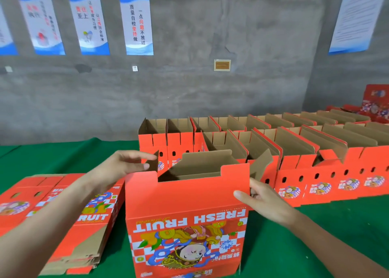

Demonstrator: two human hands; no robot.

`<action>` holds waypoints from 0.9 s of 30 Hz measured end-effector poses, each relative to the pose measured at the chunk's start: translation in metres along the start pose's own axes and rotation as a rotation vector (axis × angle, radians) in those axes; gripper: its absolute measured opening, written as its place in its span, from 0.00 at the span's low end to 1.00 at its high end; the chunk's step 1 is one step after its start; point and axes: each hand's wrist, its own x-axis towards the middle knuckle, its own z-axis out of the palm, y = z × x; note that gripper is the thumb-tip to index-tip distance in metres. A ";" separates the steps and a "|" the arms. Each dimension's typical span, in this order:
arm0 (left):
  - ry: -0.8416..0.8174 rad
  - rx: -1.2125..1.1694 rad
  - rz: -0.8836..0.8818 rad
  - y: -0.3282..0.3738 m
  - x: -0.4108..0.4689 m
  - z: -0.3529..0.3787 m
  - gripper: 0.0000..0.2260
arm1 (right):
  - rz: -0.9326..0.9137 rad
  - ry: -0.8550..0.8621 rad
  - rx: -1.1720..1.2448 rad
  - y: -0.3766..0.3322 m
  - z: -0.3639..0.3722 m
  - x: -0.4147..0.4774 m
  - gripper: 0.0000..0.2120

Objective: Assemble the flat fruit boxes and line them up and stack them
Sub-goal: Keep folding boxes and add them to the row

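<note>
A red "FRESH FRUIT" box stands opened up in front of me, upside down, its brown flaps raised. My left hand reaches to its upper left corner, with straight fingers touching the small left flap. My right hand grips the box's right edge, thumb on the red front and fingers curled behind. A stack of flat folded boxes lies to the left on the green table.
Two rows of assembled open boxes run along the back right of the table. More red cartons stand at the far right. A grey concrete wall with posters rises behind the table.
</note>
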 end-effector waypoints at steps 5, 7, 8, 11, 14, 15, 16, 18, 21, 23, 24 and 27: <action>0.198 0.029 0.052 -0.011 -0.004 0.000 0.17 | 0.045 0.222 0.054 -0.003 0.014 0.000 0.32; 0.324 0.166 0.098 -0.016 -0.005 0.006 0.19 | 0.075 0.252 0.171 0.002 0.014 -0.003 0.30; 0.383 0.260 0.109 -0.020 -0.007 0.011 0.19 | 0.095 0.266 0.231 0.003 0.012 -0.005 0.25; 0.425 0.490 -0.012 -0.037 -0.010 0.031 0.14 | 0.134 0.318 0.348 0.005 0.009 -0.008 0.08; 0.352 0.365 -0.106 -0.052 -0.017 0.052 0.09 | 0.202 0.381 0.394 0.008 0.009 -0.008 0.05; 0.381 0.294 -0.103 -0.054 -0.019 0.058 0.11 | 0.223 0.402 0.413 0.008 0.010 -0.009 0.05; 0.424 0.258 -0.095 -0.054 -0.021 0.061 0.15 | 0.236 0.420 0.421 0.008 0.011 -0.009 0.06; 0.508 0.287 -0.068 -0.047 -0.025 0.065 0.21 | 0.242 0.439 0.385 0.005 0.013 -0.009 0.08; 0.551 0.437 0.027 -0.032 -0.025 0.066 0.12 | 0.245 0.443 0.321 -0.005 0.014 -0.006 0.07; 0.566 0.586 0.041 -0.023 -0.022 0.064 0.11 | 0.248 0.438 0.299 -0.011 0.012 -0.005 0.07; 0.557 0.650 0.040 -0.020 -0.022 0.062 0.13 | 0.247 0.435 0.294 -0.013 0.011 -0.005 0.08; 0.485 0.806 -0.016 -0.018 -0.024 0.058 0.14 | 0.237 0.428 0.219 -0.015 0.012 -0.007 0.06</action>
